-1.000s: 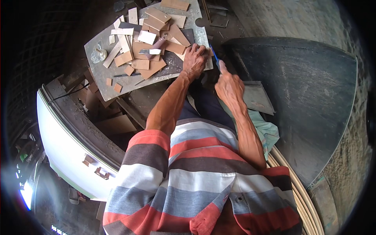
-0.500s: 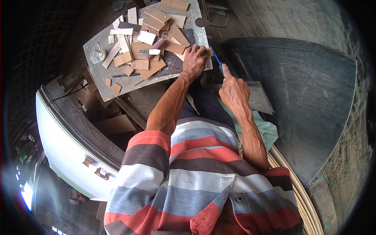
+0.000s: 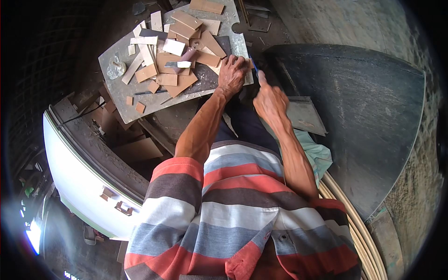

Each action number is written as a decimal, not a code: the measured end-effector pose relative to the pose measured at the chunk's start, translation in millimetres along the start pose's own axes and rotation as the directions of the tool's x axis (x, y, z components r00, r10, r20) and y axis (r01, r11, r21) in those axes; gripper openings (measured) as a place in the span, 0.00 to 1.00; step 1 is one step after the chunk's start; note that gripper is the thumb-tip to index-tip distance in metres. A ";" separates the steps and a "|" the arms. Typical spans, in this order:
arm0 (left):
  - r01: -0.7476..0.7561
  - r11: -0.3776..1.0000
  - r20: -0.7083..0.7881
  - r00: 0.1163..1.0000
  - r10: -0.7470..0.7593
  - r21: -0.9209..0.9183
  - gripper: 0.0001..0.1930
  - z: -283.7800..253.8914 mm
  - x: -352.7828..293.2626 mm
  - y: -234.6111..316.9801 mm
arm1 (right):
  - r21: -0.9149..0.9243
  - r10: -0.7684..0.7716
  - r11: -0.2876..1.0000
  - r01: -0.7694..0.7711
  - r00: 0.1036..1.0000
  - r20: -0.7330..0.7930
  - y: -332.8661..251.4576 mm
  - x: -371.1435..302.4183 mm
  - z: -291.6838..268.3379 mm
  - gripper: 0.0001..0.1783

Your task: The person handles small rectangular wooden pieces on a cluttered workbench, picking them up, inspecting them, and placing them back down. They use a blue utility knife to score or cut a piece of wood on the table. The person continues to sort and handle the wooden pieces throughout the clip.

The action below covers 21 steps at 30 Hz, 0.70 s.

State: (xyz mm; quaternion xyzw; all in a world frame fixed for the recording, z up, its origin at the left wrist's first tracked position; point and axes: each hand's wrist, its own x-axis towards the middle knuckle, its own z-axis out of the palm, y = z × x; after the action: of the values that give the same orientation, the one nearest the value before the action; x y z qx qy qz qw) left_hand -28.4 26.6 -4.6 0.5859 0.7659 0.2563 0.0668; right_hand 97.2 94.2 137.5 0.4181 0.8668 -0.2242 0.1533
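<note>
My left hand (image 3: 233,73) presses down at the right edge of the grey work board (image 3: 246,46), its fingers curled round a small brown wood piece (image 3: 249,63) whose end pokes out past them. In my right hand (image 3: 270,100) is a thin blue blade-like tool (image 3: 255,68), the index finger laid along it. The tool's far end meets the wood piece just beyond the board's edge; its handle is hidden in the fist. Left of my left hand lie many flat wood pieces (image 3: 182,84) in a loose heap, with a white-and-grey scraper-like blade (image 3: 177,64) on top.
A clear plastic bag or cup (image 3: 115,68) sits at the board's left. A dark pencil-like stick (image 3: 150,92) lies near its front edge. A large dark panel (image 3: 359,107) leans at right, above long thin strips (image 3: 347,212). A curved white panel (image 3: 84,177) stands at left.
My right hand has shifted up and slightly left, carrying the blue tool forward across the wood piece, so less of the blade shows. My left hand stays nearly in place.
</note>
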 end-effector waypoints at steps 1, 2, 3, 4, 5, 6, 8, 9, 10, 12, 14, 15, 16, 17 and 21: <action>0.001 1.000 0.000 1.000 -0.001 -0.003 0.12 -1.0 1.4 1.5 | 0.007 -0.007 1.000 0.007 0.999 -0.033 -0.6 12.1 8.6 0.33; -0.004 1.000 0.006 1.000 0.004 -0.009 0.12 -2.7 2.3 2.0 | -0.018 -0.007 1.000 0.006 0.998 -0.055 1.4 16.7 15.4 0.33; -0.002 1.000 0.007 1.000 0.002 -0.015 0.12 -3.4 1.5 0.7 | -0.005 -0.007 1.000 0.007 0.999 -0.039 0.1 14.5 11.4 0.33; 0.001 1.000 0.009 1.000 -0.001 -0.020 0.12 -3.9 0.6 0.2 | 0.008 -0.009 1.000 0.009 1.000 -0.021 0.2 9.7 6.2 0.33; 0.008 1.000 0.013 1.000 -0.007 -0.022 0.12 -3.5 -0.6 2.1 | 0.021 -0.012 1.000 0.012 1.000 -0.004 0.1 3.8 0.0 0.33; 0.010 1.000 0.006 1.000 -0.009 -0.017 0.12 -1.9 2.7 0.5 | 0.010 0.004 1.000 -0.004 1.000 0.021 -2.4 -0.8 -10.9 0.34; -0.007 1.000 0.009 1.000 0.007 -0.027 0.13 -1.5 1.5 2.5 | -0.013 0.068 0.998 -0.067 0.993 0.097 -5.6 -22.1 -26.2 0.34; -0.012 0.999 0.002 1.000 0.012 -0.039 0.13 -1.0 3.5 4.1 | -0.001 0.068 0.998 -0.068 0.995 0.075 -3.5 -19.6 -21.9 0.35; -0.004 0.999 -0.005 1.000 0.004 -0.036 0.13 -1.9 1.6 3.0 | 0.017 0.050 0.999 -0.051 0.997 0.060 -2.2 -11.7 -10.7 0.35; 0.005 0.999 -0.005 1.000 -0.005 -0.033 0.13 -2.5 -0.3 1.7 | 0.034 0.042 0.998 -0.043 0.998 0.050 -2.3 2.5 2.4 0.34; 0.006 1.000 0.008 1.000 -0.005 -0.030 0.13 -2.1 0.0 1.5 | 0.033 0.060 0.997 -0.063 0.996 0.059 -3.7 11.0 7.5 0.32; 0.004 1.000 0.010 1.000 -0.004 -0.029 0.14 -1.6 0.6 1.8 | 0.029 0.053 0.998 -0.054 0.998 0.039 -0.7 10.7 10.7 0.32; 0.002 1.000 0.011 1.000 -0.001 -0.029 0.14 -1.8 -0.1 1.9 | 0.026 0.045 0.999 -0.045 0.999 0.019 2.2 9.9 14.0 0.32; -0.001 1.000 0.013 1.000 0.001 -0.029 0.14 -1.7 -0.2 2.5 | 0.022 0.037 0.999 -0.037 0.999 -0.002 5.7 9.6 16.7 0.32; -0.006 1.000 -0.023 1.000 0.005 -0.015 0.15 0.3 0.6 3.0 | 0.036 0.045 0.998 -0.045 0.999 0.004 6.5 11.1 14.3 0.32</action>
State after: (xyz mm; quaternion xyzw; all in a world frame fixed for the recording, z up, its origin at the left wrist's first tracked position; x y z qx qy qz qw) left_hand -25.9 27.8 -3.4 0.5845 0.7631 0.2690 0.0615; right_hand 96.8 97.7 118.6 0.4398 0.8527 -0.2373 0.1523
